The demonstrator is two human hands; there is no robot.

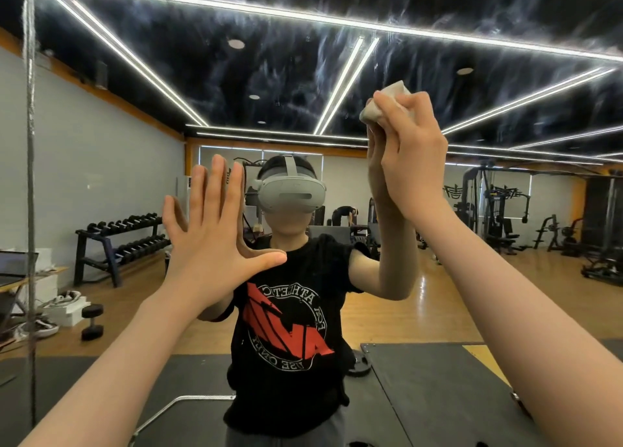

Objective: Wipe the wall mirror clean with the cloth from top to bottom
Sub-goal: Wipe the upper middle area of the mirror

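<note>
Wall mirror (505,278): fills almost the whole view, straight ahead of the person; a vertical seam (31,177) runs down its left part. Upper zone shows pale streaks and smears over the dark reflected ceiling; lower zone reads cleaner, though this cannot be judged for certain.

Cloth (386,104): small, pale, bunched into a wad, held against the glass high on the right side, in the streaked zone.

Right hand (413,156): raised, fingers curled round the cloth, gripping it.

Left hand (215,224): fingers straight and spread, palm toward the glass at head height, holding nothing; whether it touches the mirror cannot be told.

Step in hand, by judgement: wiping the upper band, early in the task. Advice: open the wad flatter so more of it meets the glass; press evenly; work across the top first, then come down in overlapping passes so loosened dirt is not dragged onto finished glass. Keep the bare palm off the surface, since it would leave prints.

Reflected surroundings: dumbbell rack (121,241), weight machines (499,210), wooden floor (404,311).
</note>
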